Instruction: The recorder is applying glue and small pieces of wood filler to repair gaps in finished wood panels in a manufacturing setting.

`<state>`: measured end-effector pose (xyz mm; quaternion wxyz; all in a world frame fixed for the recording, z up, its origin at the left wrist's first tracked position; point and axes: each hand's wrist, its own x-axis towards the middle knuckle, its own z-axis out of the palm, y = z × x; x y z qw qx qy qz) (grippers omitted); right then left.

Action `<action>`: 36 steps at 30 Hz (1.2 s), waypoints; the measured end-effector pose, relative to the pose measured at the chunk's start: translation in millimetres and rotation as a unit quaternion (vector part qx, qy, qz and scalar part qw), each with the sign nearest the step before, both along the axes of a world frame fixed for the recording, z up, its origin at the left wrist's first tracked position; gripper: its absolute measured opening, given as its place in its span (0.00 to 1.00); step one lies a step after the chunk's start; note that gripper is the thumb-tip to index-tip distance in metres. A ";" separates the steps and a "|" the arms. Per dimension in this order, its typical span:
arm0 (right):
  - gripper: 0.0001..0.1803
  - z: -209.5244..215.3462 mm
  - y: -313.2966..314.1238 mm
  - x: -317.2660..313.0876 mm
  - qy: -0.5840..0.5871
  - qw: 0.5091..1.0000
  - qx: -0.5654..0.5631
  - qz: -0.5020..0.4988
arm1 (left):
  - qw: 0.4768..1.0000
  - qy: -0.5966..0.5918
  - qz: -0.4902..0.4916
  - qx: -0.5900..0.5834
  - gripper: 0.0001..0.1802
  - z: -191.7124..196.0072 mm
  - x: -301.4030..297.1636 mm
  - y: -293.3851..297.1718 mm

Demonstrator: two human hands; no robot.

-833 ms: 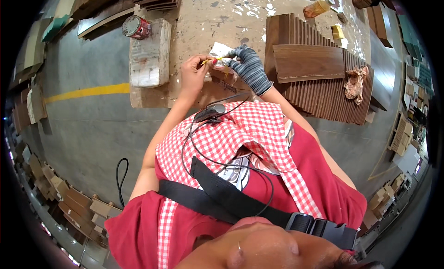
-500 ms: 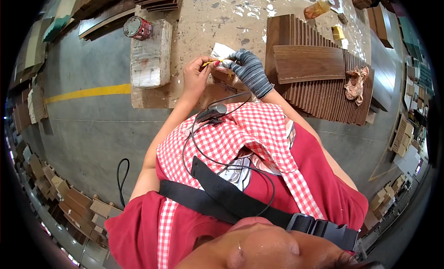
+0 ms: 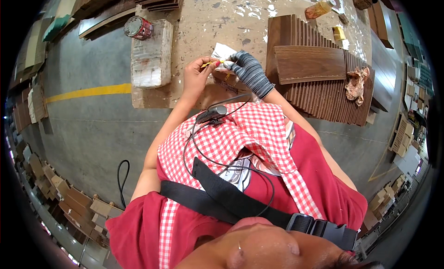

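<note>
My bare left hand [image 3: 194,77] pinches a thin yellow cord [image 3: 207,64] between thumb and forefinger, over the near part of the worktable. Close against it, my right hand [image 3: 251,71] wears a grey striped glove with light fingertips. Its fingers are closed on a small white bundle, where the cord meets it. A white flap of the bundle [image 3: 223,50], like paper or thin plastic, sticks up beyond my fingertips. Whether it is a bag or cloth I cannot tell. Beneath both hands lies a brown piece [image 3: 224,84], partly hidden.
A whitish block [image 3: 151,60] stands at the left with a red can [image 3: 138,28] at its far end. Rows of brown boards [image 3: 319,95] fill the right, with a loose board [image 3: 310,63] and crumpled rag [image 3: 356,86] on top. A bottle [image 3: 319,9] lies beyond.
</note>
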<state>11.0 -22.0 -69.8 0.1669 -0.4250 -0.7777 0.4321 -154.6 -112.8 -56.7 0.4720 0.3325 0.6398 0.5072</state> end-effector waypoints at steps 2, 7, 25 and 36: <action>0.14 5.9 -1.5 -0.1 0.001 1.000 -0.011 0.000 | 1.000 0.013 -0.002 0.017 0.07 -3.0 -0.8 -1.1; 0.16 10.7 1.2 -4.6 -0.031 0.999 -0.039 -0.001 | 0.996 0.071 -0.015 0.041 0.07 1.4 -2.0 0.4; 0.22 -28.0 7.4 5.0 0.081 0.974 -0.212 -0.019 | 0.995 -0.095 -0.001 0.005 0.07 -2.8 -3.2 1.5; 0.09 4.9 12.5 16.7 0.134 0.980 0.136 0.058 | 0.995 -0.079 -0.037 -0.050 0.11 17.6 -5.7 7.9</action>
